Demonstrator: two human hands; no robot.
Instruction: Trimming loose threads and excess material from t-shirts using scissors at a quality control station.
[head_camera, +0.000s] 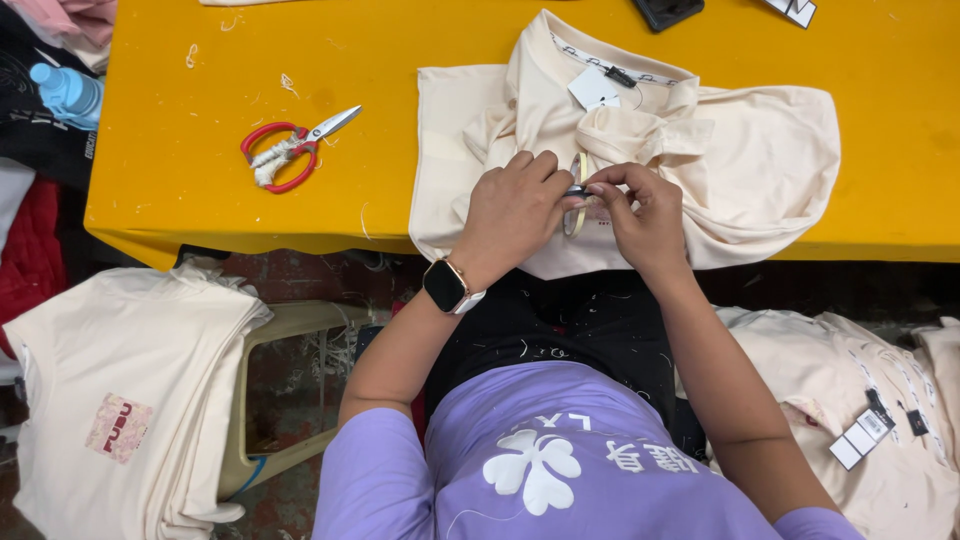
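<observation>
A cream T-shirt (760, 150) lies bunched on the yellow table (200, 180), with a white hang tag (594, 88) at its neck. My left hand (513, 210), with a smartwatch (446, 287) on the wrist, and my right hand (645, 215) meet over the shirt's front edge. Together they pinch a small roll of clear tape (577, 195), fingers closed on it. What the fingertips do with the tape is too small to tell.
Red-handled scissors (290, 150) lie on the table to the left. A stack of cream shirts (120, 400) rests on a stool at lower left, and more tagged cream shirts (860, 400) pile at lower right. A blue bottle (65, 90) sits at far left. A dark phone (668, 10) lies at the table's far edge.
</observation>
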